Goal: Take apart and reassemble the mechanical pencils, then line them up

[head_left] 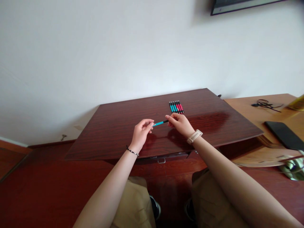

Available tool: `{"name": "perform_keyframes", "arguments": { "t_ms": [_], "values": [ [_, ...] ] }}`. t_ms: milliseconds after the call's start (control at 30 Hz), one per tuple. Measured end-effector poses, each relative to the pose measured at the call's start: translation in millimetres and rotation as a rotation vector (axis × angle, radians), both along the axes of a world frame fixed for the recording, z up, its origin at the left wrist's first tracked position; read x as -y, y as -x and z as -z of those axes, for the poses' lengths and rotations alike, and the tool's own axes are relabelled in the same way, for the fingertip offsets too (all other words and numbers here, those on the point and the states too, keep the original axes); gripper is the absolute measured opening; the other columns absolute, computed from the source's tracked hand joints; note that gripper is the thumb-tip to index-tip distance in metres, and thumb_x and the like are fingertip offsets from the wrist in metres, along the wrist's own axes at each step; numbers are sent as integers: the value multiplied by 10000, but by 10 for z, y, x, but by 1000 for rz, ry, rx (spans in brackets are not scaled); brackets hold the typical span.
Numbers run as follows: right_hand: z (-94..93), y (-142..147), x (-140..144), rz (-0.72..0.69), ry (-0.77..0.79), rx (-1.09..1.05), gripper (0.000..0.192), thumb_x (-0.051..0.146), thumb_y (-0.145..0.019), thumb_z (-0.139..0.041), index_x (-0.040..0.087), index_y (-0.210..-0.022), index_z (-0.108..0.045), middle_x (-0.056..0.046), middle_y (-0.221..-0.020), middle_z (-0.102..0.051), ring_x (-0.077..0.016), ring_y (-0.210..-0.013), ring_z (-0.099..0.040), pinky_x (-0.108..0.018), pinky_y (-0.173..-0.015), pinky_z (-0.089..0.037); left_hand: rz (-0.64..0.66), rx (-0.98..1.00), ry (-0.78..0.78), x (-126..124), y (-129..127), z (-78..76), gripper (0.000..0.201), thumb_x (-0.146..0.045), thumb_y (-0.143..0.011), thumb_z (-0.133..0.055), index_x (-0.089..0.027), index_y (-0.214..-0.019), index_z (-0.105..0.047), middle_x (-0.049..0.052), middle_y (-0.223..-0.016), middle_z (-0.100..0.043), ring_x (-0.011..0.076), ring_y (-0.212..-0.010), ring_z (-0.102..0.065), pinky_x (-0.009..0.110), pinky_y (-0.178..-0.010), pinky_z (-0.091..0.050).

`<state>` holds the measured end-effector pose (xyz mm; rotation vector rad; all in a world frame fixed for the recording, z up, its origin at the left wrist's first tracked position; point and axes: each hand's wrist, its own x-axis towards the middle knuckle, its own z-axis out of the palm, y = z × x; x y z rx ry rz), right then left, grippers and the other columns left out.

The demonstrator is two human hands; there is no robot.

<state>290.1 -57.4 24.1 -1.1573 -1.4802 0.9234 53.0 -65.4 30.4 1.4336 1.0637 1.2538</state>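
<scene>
A turquoise pen [158, 123] with a black section is held between my two hands, above the dark wooden table. My left hand [142, 131] pinches its turquoise end between thumb and fingertips. At the black end, my right hand [180, 123] has its thumb and fingers closed on the pen; the tip there is hidden by the fingers. Just beyond my right hand, a row of several pens [176, 107] lies side by side on the table, turquoise ones on the left and pink-red ones on the right.
The dark wooden table [114, 133] stands against a white wall. To its right is a lighter wooden table [247, 107] with a black cable [266, 104], a black phone-like slab [283, 134] and a yellow object [296, 103]. A screen [237, 6] hangs on the wall above.
</scene>
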Motion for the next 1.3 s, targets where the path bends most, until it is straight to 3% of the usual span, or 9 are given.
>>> {"name": "perform_keyframes", "arguments": {
  "t_ms": [200,433,600,933,1067,1167,1233,1300],
  "values": [
    [18,24,-15,-44,89,-241,513,703,-799,-857,223,-905,-707,-62,-827,-782,-182,-722,-677,-314,-664,-540,-52,291,107,-80,64,52,313,-355,-774,-924,-201,-1003,-778,46,-1045,-740,144,-945,-702,269,-860,-571],
    [15,8,-13,-104,163,-391,516,573,-708,-968,234,-1026,-743,-49,-934,-797,-197,-860,-739,-338,-802,-592,-107,378,100,-124,94,76,336,-339,-743,-950,-199,-985,-763,32,-1048,-727,121,-946,-688,255,-886,-571],
    [5,20,-9,-84,157,-327,493,651,-757,-909,213,-911,-743,-58,-874,-783,-180,-787,-690,-334,-771,-564,-132,387,74,-149,96,101,354,-352,-742,-969,-198,-976,-753,14,-982,-718,89,-872,-669,205,-789,-535],
    [61,50,-7,-39,210,-122,685,839,-859,-676,221,-600,-531,18,-541,-505,-119,-529,-413,-296,-554,-316,-145,413,56,-152,57,122,378,-353,-716,-983,-196,-971,-754,23,-1012,-725,114,-935,-684,248,-888,-556],
    [36,60,12,-40,249,-108,717,849,-871,-652,230,-561,-464,23,-493,-460,-102,-480,-364,-294,-524,-292,-141,423,56,-148,49,116,371,-347,-713,-988,-200,-970,-764,27,-1002,-725,119,-933,-683,246,-872,-557],
    [19,57,14,-59,258,-135,646,815,-897,-658,200,-701,-638,-31,-604,-641,-129,-542,-531,-282,-563,-400,-151,422,49,-151,60,109,356,-341,-724,-980,-201,-969,-761,31,-1009,-726,127,-942,-688,254,-872,-558],
    [15,50,9,-103,249,-179,555,746,-891,-727,196,-969,-739,-73,-824,-776,-168,-692,-676,-285,-654,-493,-160,424,46,-163,78,114,356,-335,-726,-978,-198,-972,-760,31,-1014,-726,126,-946,-689,254,-874,-555],
    [17,41,4,-141,208,-208,536,641,-857,-820,220,-1178,-732,-79,-982,-811,-198,-841,-738,-305,-756,-545,-170,435,46,-182,100,125,359,-328,-721,-982,-196,-969,-760,28,-1012,-723,120,-946,-686,247,-873,-551]
  ]
}}
